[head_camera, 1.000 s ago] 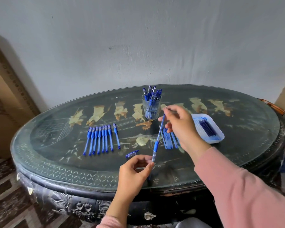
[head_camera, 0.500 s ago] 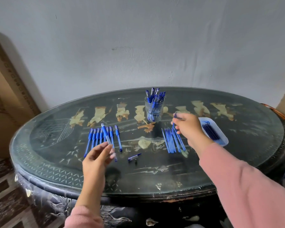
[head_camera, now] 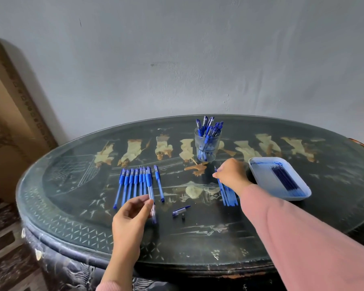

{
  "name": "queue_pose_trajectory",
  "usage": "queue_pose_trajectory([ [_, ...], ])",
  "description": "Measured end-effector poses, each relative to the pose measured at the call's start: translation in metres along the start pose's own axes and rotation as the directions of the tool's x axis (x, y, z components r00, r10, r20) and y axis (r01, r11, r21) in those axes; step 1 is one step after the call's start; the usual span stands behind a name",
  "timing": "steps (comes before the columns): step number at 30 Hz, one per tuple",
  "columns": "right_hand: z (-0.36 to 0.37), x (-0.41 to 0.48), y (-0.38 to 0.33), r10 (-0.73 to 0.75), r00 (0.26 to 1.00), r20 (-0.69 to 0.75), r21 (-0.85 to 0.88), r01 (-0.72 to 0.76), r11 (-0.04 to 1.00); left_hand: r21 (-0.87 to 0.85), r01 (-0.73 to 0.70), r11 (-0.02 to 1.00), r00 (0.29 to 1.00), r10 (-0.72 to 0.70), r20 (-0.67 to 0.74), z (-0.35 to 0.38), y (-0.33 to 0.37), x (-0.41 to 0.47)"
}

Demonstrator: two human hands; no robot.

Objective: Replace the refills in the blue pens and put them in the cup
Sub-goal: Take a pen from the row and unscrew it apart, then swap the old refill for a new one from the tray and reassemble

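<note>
The dark oval table [head_camera: 198, 244] carries a white tray [head_camera: 259, 175] of dark refills at the right, a glass cup [head_camera: 207, 148] full of blue pens at the back, and a row of pens [head_camera: 132, 183] at the left. The left hand [head_camera: 128, 219] has its grip clamped on a clear pen barrel [head_camera: 150, 194] at that row's right edge. The right hand [head_camera: 231, 175] has its grip pinched on a thin refill [head_camera: 215, 169] atop the loose refills [head_camera: 228, 196] beside the tray.
</note>
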State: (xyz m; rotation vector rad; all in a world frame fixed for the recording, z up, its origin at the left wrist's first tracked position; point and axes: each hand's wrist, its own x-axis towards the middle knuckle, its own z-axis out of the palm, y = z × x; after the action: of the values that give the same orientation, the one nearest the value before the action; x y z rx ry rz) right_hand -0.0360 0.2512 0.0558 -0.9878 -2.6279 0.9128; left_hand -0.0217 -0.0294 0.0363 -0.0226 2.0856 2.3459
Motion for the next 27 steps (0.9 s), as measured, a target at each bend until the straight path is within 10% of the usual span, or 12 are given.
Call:
queue_pose_trajectory([
  [17, 0.001, -0.004, 0.011, -0.142, 0.981, -0.133, -0.109, 0.127, 0.986, 0.083, -0.008, 0.996, 1.0, 0.009, -0.001, 0.001, 0.001, -0.002],
  [27, -0.09, -0.014, 0.114, 0.072, 0.953, -0.294, -0.42, -0.196, 0.886, 0.12, -0.026, 0.992, 1.0, 0.024, 0.018, 0.002, 0.001, -0.006],
])
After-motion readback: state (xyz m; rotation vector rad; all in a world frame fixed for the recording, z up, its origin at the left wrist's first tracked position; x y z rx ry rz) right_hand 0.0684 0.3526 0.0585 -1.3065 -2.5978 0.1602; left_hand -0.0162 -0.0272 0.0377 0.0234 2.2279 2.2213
